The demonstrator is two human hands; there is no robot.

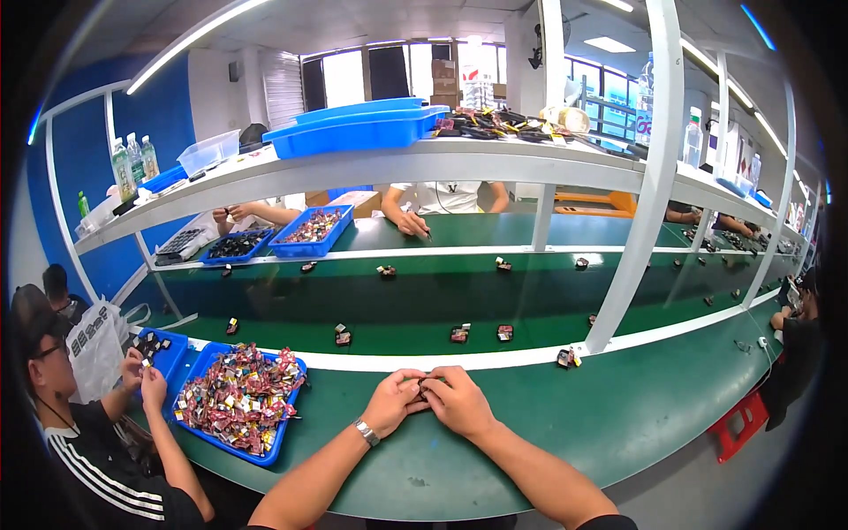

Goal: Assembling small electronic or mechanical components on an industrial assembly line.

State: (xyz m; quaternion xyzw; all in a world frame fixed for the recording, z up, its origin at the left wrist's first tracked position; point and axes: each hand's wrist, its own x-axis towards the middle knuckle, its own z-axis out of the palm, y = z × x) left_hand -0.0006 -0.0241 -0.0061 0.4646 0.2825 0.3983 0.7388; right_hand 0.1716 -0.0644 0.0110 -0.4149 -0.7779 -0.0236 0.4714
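Head view showed your left hand (395, 402) and right hand (458, 404) pressed together at the near edge of the green worktop (565, 424), a watch (366, 432) on your left wrist. Both grips were closed on one small dark part (422, 395), pinched between the fingertips and mostly hidden; its shape could not be told. It looked like a fitting or pressing step, done in the air just above the worktop. Your next move would call for steady fingertip pressure and a check that the part sat square before letting go.

Left of your hands lay a blue tray (231, 446) heaped with small red and silver pieces (240, 396). Beside it a smaller blue tray (170, 360) held dark pieces, and a person (97, 433) in a black shirt worked over it with both hands raised.

Beyond a white rail, the belt (424, 305) carried finished-looking small units well apart from each other, one (567, 358) near a white post (640, 203). Across the belt, two more blue trays (291, 237) sat on the far worktop, where other people's hands were busy. Overhead, a shelf (389, 163) bore blue bins and bottles.
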